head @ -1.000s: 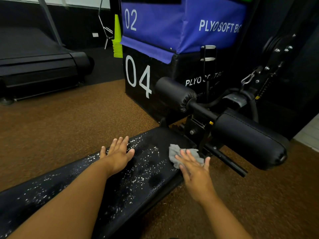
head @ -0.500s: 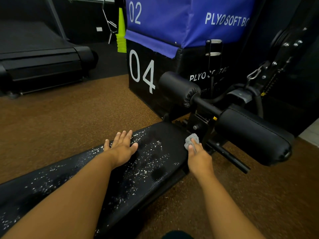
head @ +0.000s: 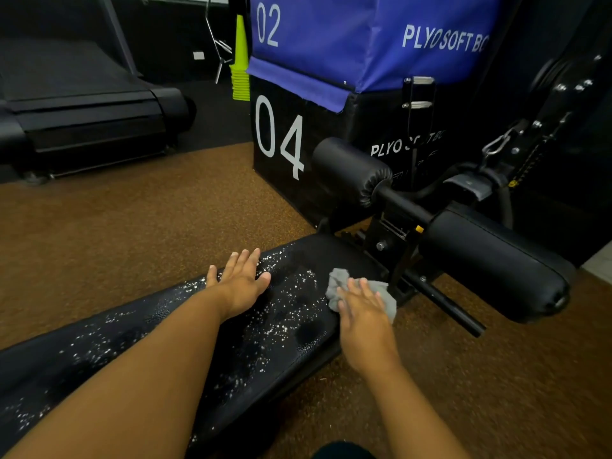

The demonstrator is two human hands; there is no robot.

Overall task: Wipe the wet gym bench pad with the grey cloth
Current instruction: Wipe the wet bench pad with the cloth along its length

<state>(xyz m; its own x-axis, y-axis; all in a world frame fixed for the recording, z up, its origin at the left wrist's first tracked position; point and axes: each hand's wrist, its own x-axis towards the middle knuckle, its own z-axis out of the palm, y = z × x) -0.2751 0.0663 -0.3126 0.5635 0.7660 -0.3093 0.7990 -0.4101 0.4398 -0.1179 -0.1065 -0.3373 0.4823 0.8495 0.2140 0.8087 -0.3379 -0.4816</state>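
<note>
The bench pad (head: 185, 346) runs from the lower left corner of my view up toward the frame at its far end, and most of it is beaded with water: droplets speckle the near left stretch, the middle, and the band between my two hands. I judge the wipe as barely begun, since only the far end of the pad, next to the roller pads (head: 351, 170), looks dark and free of beads, and everything nearer to me is left to do. My left hand (head: 240, 283) lies flat on the pad close to its left edge, fingers straight and spread a little, holding nothing, bracing by the look of it. Right of it, across a wet strip, the grey cloth (head: 384, 294) sits bunched at the pad's right edge near the far end, with some of it hanging past that edge. My right hand (head: 359, 304) presses down on it with straight fingers (head: 364, 286) laid over its middle; a crumpled lobe of cloth sticks out beyond the fingertips on the left and a flap shows to the right of the hand, so the cloth is under the fingers, not pinched between them. From here I would drag it leftward and back toward me over the beaded area.
</note>
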